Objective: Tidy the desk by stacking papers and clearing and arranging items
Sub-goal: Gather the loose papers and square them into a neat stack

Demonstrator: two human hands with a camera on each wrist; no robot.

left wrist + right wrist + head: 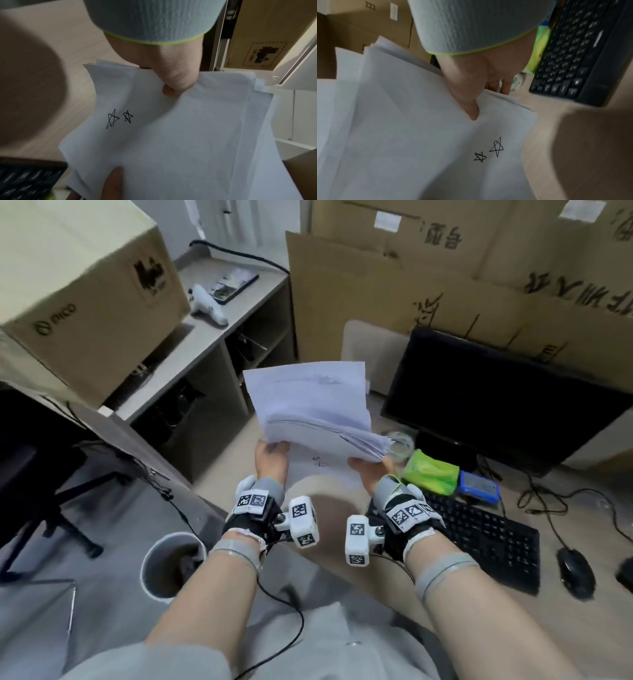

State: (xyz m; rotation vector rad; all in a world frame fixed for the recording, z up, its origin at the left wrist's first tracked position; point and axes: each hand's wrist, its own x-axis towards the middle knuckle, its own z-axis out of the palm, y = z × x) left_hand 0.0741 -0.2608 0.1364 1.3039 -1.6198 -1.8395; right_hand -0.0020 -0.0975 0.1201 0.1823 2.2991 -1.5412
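Note:
A loose stack of white papers (315, 412) is held up above the desk, its near sheet marked with two hand-drawn stars (119, 119). My left hand (272, 455) grips the stack's left lower edge, thumb (171, 88) on the near sheet. My right hand (368, 467) holds the right lower corner, thumb (471, 108) pressed on the starred sheet (419, 135), fingers behind. The sheets fan apart at the right edge. The fingers behind the stack are hidden.
On the desk (565, 628) to the right lie a black keyboard (479, 535), a mouse (575, 573), a green pack (431, 472), a blue box (479, 486) and a tape roll (400, 445). A black monitor (496, 398) stands behind. Cardboard boxes (445, 285) line the back. A white bin (171, 563) sits lower left.

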